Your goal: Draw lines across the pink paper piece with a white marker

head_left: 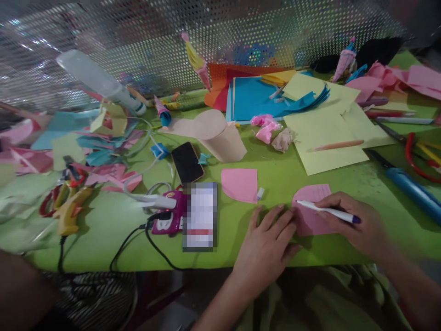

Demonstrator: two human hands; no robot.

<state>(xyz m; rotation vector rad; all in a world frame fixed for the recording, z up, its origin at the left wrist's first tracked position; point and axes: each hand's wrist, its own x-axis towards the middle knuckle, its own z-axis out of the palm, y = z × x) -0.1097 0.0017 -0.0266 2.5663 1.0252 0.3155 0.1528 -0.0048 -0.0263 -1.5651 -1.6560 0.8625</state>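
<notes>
My right hand (358, 225) is closed around a white marker pen (339, 214) with a purple end. The pen's tip meets the left part of a pink paper piece (312, 223) with a rounded edge, where faint lines show near the top. Fingers spread, my left hand (270, 239) lies flat on the table, its fingertips at the paper's left edge. Beyond that hand lies a second pink paper piece (239, 185), with a small white pen cap (261, 193) at its corner.
Left of my hands are a lit phone (200, 216), a dark phone (188, 163), a purple power strip (169, 223) and a yellow glue gun (70, 214). Yellow sheets (330, 131) and blue sheets (251, 99) lie behind. A blue cutter (413, 188) is at right.
</notes>
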